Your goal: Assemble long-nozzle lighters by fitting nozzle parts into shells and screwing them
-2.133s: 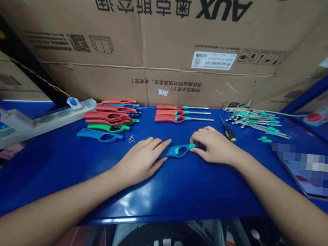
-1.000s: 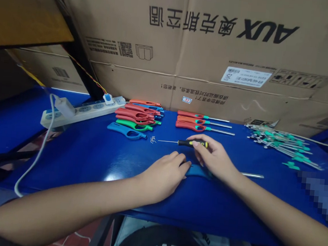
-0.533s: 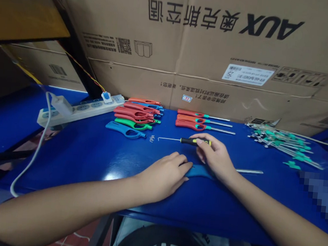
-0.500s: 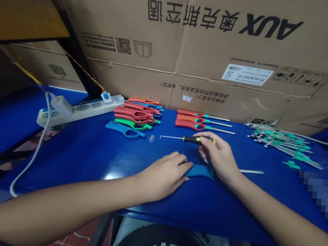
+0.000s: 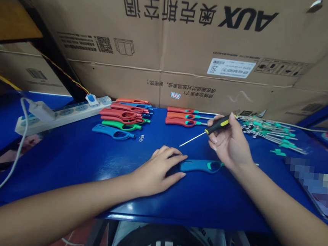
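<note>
My right hand is closed around the black-and-yellow handle of a screwdriver. Its thin shaft slants down to the left, the tip above the table just beyond my left hand. A blue long-necked lighter lies flat on the table, its handle end between my left thumb and index finger. Green shows at its trigger opening, and my right hand and wrist hide most of its metal tube. Left of the screwdriver tip lies a small cluster of tiny screws. Whether the tip carries a screw is too small to tell.
Several lighter handles without tubes are piled at the left; red lighters with tubes lie at the back. Green-and-metal tube parts are heaped at the right. A power strip and a large carton border the blue table.
My right hand has lifted the screwdriver from beside the screws and swung it right, the shaft now slanting downward. My left hand stays at the blue lighter's end. The whole view has shifted slightly.
</note>
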The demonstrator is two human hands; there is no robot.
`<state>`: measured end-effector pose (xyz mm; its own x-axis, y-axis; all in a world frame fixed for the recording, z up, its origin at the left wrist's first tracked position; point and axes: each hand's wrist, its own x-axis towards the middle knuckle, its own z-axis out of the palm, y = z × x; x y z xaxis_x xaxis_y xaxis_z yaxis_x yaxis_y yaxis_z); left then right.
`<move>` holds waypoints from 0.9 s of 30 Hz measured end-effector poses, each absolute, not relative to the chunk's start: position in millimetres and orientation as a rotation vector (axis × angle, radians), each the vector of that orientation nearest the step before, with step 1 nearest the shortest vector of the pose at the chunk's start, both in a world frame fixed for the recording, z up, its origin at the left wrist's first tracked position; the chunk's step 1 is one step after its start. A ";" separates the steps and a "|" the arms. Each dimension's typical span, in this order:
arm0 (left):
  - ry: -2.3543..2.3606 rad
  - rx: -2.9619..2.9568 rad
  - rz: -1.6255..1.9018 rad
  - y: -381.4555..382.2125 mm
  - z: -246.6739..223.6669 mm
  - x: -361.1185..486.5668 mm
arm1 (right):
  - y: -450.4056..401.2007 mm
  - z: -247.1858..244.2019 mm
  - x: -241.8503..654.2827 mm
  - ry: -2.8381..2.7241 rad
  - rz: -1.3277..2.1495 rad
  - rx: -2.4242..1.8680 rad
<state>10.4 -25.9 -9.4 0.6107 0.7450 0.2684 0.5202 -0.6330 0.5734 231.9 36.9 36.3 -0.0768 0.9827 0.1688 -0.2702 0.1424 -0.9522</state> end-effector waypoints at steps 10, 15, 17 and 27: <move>0.954 2.000 1.131 -17.0 -4.0 12.2 | 28.1 31.4 224.9 -0.962 1.426 -0.800; 0.968 1.989 1.204 -17.8 -3.0 12.4 | 26.1 27.3 222.9 -0.981 1.433 -0.808; 0.980 1.990 1.217 -17.5 -3.5 11.9 | 26.9 26.1 223.3 -0.974 1.435 -0.811; 0.975 2.010 1.194 -16.6 -5.6 11.8 | 27.2 28.1 226.1 -1.077 1.384 -0.802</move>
